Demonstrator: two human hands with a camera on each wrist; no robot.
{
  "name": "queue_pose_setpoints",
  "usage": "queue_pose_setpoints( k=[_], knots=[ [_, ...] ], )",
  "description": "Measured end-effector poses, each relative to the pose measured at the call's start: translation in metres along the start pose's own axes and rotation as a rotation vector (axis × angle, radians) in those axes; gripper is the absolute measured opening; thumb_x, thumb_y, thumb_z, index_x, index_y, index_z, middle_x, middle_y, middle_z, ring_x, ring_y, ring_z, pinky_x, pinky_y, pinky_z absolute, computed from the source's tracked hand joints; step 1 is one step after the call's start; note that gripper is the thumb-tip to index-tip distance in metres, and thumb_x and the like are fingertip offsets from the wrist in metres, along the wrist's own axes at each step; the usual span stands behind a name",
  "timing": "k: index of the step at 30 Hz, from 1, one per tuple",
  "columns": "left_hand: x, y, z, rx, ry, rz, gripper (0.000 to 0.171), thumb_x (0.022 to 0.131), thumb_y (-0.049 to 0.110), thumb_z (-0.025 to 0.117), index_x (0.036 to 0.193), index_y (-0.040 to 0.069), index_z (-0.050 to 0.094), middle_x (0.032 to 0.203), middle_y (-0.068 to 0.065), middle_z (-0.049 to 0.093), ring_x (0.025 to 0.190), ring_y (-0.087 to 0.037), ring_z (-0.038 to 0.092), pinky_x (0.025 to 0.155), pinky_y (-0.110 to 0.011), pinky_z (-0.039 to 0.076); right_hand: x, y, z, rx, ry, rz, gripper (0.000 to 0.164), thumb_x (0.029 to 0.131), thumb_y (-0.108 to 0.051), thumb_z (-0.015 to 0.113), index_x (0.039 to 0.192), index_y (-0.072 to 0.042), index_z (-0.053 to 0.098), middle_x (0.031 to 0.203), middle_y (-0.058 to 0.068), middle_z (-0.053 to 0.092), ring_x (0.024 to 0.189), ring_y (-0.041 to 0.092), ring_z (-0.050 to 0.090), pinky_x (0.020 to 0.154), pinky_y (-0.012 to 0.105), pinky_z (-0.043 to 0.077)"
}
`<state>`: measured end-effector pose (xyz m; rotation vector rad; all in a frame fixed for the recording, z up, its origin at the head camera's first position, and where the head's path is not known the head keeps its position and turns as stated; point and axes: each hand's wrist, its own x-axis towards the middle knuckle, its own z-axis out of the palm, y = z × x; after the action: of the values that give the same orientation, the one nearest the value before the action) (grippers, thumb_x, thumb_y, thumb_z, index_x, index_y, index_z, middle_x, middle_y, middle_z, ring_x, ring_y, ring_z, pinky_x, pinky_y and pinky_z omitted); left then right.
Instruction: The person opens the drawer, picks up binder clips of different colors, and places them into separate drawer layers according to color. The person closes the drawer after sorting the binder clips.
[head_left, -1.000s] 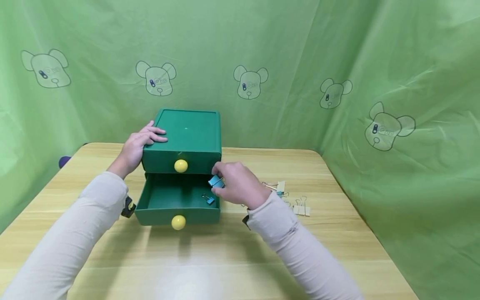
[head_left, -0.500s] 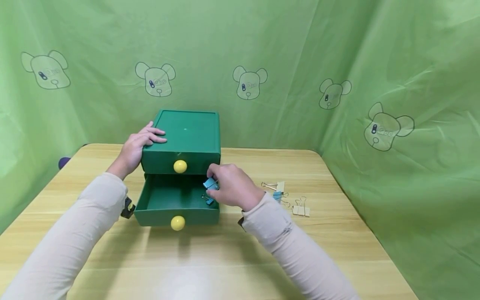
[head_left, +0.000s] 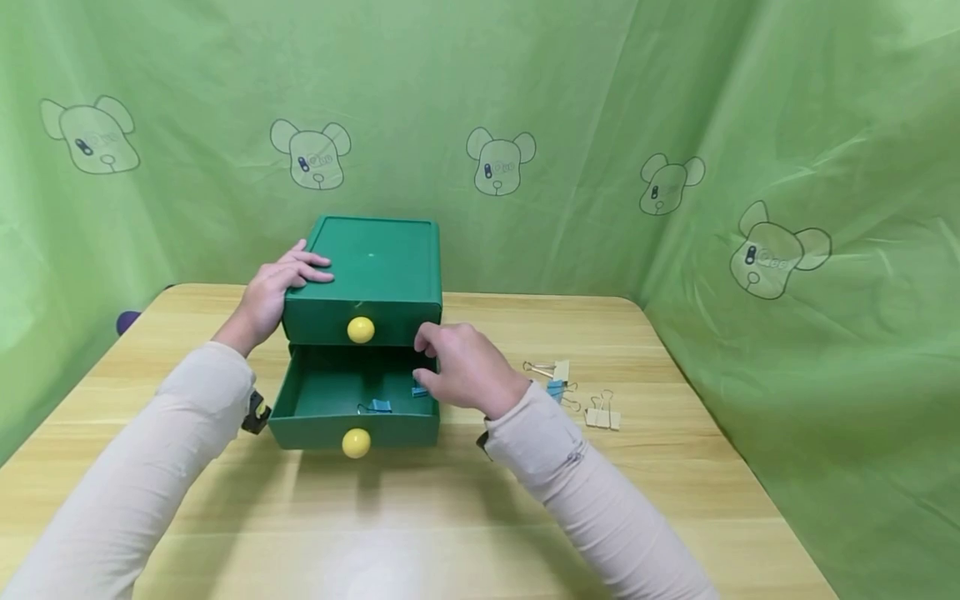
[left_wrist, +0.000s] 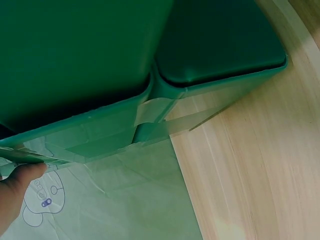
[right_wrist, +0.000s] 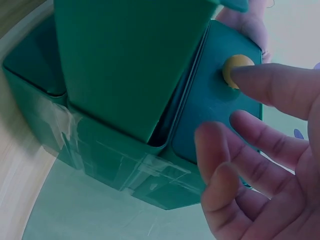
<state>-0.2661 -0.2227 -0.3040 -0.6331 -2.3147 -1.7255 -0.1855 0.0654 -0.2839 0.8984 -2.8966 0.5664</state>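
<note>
A green drawer cabinet [head_left: 371, 260] stands on the table, its lower drawer [head_left: 315, 432] pulled out. My left hand [head_left: 270, 292] rests on the cabinet's top left edge, fingers laid across the top; its thumb shows along the side in the left wrist view. Over the drawer's right side hovers my right hand [head_left: 472, 367], thumb and fingers parted with nothing between them; the right wrist view shows this too. Inside the drawer lies a blue binder clip [head_left: 381, 407]. Another blue binder clip [head_left: 419, 392] is there, partly hidden behind the right thumb.
To the right on the table [head_left: 600, 533] lie a blue binder clip [head_left: 555, 389], a cream binder clip [head_left: 562, 372] and a second cream clip [head_left: 602, 419]. Yellow knobs [head_left: 361, 330] stick out from the drawer fronts. A green curtain [head_left: 570, 92] hangs behind and at the sides.
My right hand moved slightly left over the drawer and let go of the blue binder clip; a blue clip now lies farther left, near the drawer's front. The left hand has stayed put.
</note>
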Motion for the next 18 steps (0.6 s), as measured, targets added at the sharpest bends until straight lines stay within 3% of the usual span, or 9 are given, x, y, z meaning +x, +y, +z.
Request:
queue_pose_setpoints(
  k=[10, 18],
  knots=[
    [0.000, 0.001, 0.000, -0.014, 0.000, 0.001, 0.039, 0.098, 0.003, 0.031, 0.113, -0.012, 0.063, 0.125, 0.000, 0.057, 0.148, -0.023, 0.006, 0.116, -0.046, -0.001, -0.004, 0.010, -0.003, 0.002, 0.011, 0.055, 0.027, 0.088, -0.020, 0.072, 0.110, -0.005, 0.065, 0.101, 0.007, 0.066, 0.084, 0.018, 0.062, 0.079, 0.031, 0.053],
    [0.000, 0.001, 0.000, 0.001, 0.000, -0.007, 0.040, 0.098, 0.004, 0.030, 0.114, -0.013, 0.062, 0.128, -0.005, 0.056, 0.148, -0.022, 0.006, 0.116, -0.046, -0.001, -0.008, 0.024, -0.003, -0.002, 0.052, 0.060, 0.021, 0.087, -0.019, 0.072, 0.102, -0.007, 0.064, 0.096, 0.006, 0.065, 0.083, 0.019, 0.061, 0.076, 0.033, 0.052]
  ],
)
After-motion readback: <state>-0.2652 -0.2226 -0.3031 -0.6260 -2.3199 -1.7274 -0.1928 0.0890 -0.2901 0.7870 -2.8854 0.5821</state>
